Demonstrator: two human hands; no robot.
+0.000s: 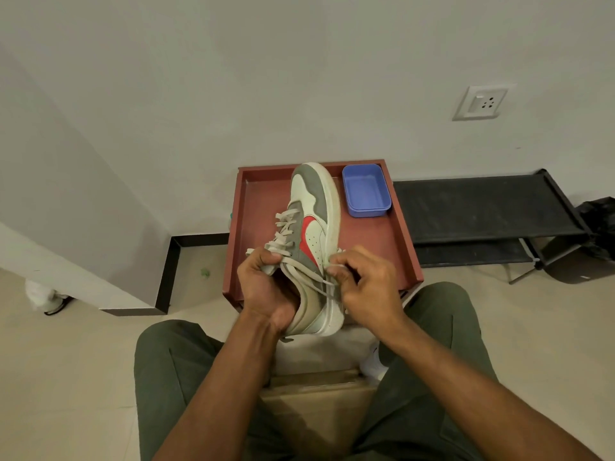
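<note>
A white and grey sneaker (314,207) with a red side mark is held tilted on its side above a reddish-brown tray (256,207), toe pointing away from me. My left hand (266,291) grips the shoe at its tongue and collar, thumb on the laces. My right hand (366,284) pinches a white shoelace (312,277) at the shoe's right side near the heel. The lace runs across the shoe opening between both hands.
An empty blue plastic box (366,191) sits in the tray's far right corner. A black low rack (482,211) stands to the right against the wall. My legs in green trousers flank a cardboard box (319,394) on the floor. Another white shoe (374,362) peeks out by my right knee.
</note>
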